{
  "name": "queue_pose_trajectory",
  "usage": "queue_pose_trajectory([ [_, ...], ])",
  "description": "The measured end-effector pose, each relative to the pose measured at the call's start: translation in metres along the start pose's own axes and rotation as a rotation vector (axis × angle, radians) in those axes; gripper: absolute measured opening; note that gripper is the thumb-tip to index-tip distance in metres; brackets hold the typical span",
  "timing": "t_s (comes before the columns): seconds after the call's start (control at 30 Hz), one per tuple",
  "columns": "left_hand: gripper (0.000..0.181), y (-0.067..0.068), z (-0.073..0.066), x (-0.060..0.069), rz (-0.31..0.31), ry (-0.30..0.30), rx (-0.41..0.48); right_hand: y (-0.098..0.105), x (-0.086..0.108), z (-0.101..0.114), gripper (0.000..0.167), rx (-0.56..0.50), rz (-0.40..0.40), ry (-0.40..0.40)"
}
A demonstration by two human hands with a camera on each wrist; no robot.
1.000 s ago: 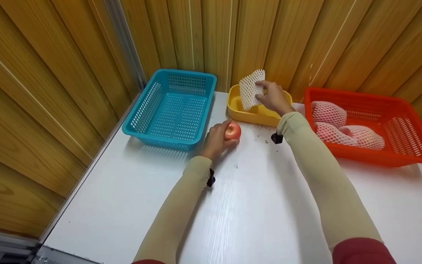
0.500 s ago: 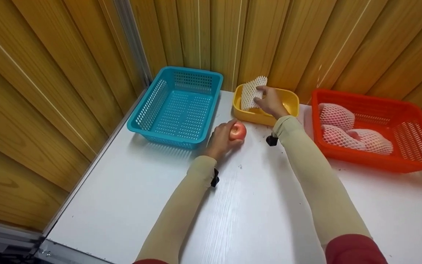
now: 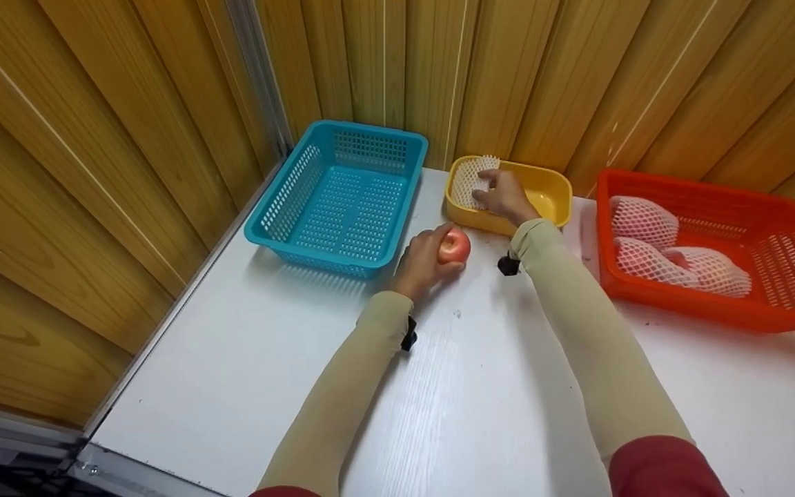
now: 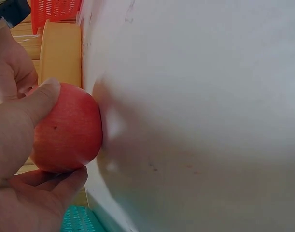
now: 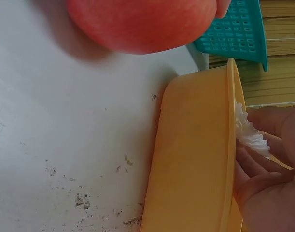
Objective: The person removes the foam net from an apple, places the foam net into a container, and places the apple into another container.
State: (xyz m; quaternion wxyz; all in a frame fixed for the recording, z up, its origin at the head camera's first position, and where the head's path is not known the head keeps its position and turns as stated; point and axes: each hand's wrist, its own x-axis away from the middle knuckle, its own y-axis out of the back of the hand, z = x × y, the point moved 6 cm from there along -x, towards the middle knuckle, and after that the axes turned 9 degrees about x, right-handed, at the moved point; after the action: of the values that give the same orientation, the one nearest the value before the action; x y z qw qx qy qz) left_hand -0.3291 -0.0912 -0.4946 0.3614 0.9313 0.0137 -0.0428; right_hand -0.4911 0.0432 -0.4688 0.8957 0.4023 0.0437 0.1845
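My left hand (image 3: pixel 425 261) holds a red apple (image 3: pixel 455 247) on the white tabletop. In the left wrist view, the thumb (image 4: pixel 43 99) lies over the apple (image 4: pixel 70 128) and the other fingers are beneath it. At the yellow box (image 3: pixel 484 219), my right hand (image 3: pixel 506 198) holds a white foam fruit net (image 3: pixel 468 185) between thumb and fingers. Most of that net sits inside the box's left end, its upper edge near the back rim. In the right wrist view, the box wall (image 5: pixel 193 150) hides much of the net (image 5: pixel 251 133).
Left of the apple stands a teal perforated basket (image 3: pixel 346 261). On the right, a red basket (image 3: pixel 708 298) contains several fruits in foam nets (image 3: pixel 646 221). Wood-patterned panels (image 3: pixel 411 76) rise behind and to the left of the white table (image 3: pixel 480 386).
My right hand has lowered the foam net into the yellow box. The left hand keeps its hold on the apple. The head view has shifted slightly.
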Motion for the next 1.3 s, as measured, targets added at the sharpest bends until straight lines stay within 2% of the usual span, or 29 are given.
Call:
queue_pose_trajectory([
  [0.23,0.076,0.000,-0.002,-0.001,-0.008,-0.017,-0.006,-0.001,0.003,0.000,0.051,0.116,0.084,-0.006],
  [0.37,0.076,0.000,-0.001,0.000,-0.004,-0.009,-0.002,-0.002,0.003,-0.002,0.053,0.118,0.132,-0.044],
  [0.67,0.076,-0.004,0.000,0.001,0.000,-0.016,0.013,-0.003,0.008,-0.008,0.059,0.164,0.199,-0.045],
  [0.9,0.074,-0.005,-0.002,0.000,0.011,-0.033,-0.028,0.001,0.010,-0.015,0.061,0.285,0.203,-0.057],
  [1.1,0.077,-0.004,-0.001,-0.001,0.028,0.016,0.000,0.004,0.012,-0.019,0.062,0.297,0.220,-0.108],
  [1.3,0.076,-0.001,0.001,-0.002,0.024,0.014,-0.004,0.007,0.016,-0.019,0.061,0.321,0.214,-0.095],
])
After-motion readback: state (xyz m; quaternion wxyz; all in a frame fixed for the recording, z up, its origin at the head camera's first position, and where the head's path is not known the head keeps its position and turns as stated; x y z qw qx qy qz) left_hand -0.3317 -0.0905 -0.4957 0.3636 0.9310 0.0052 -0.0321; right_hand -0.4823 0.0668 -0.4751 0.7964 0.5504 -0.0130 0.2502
